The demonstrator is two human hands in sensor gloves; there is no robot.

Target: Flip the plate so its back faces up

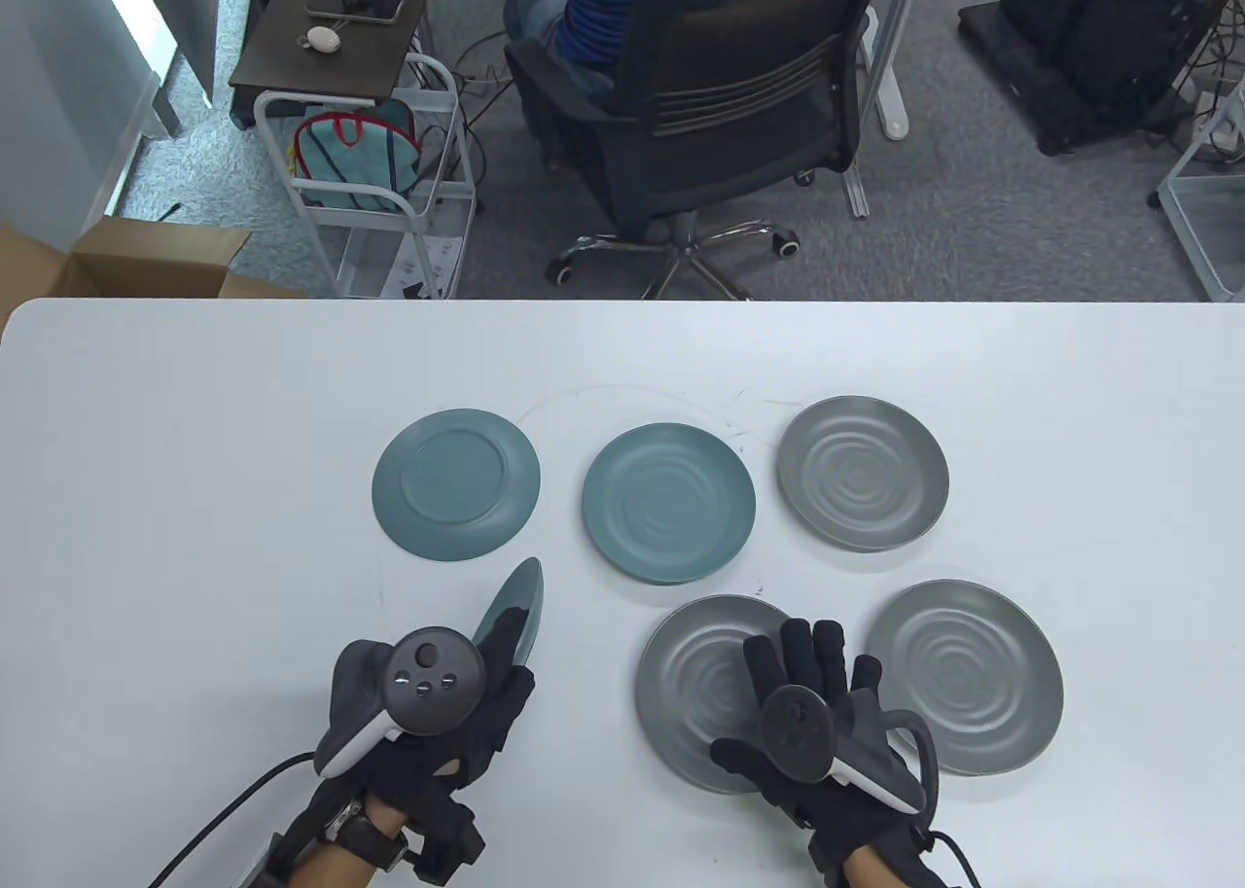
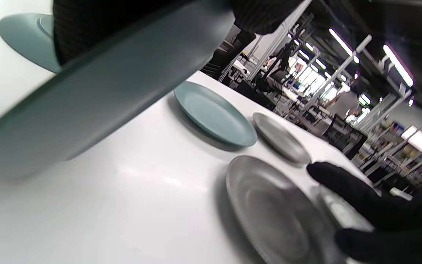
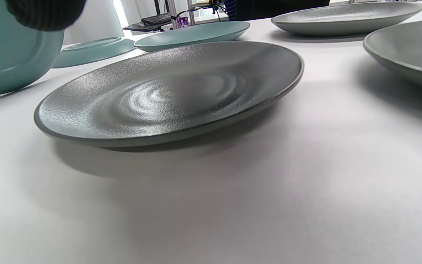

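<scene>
My left hand grips a teal plate and holds it on edge, nearly upright, above the white table. The same plate fills the upper left of the left wrist view and shows its back at the left edge of the right wrist view. My right hand rests with fingers spread over the right side of a grey plate, which lies face up; that plate also shows in the right wrist view.
A teal plate lies back up. A teal plate and two grey plates lie face up. An office chair and a cart stand beyond the table's far edge.
</scene>
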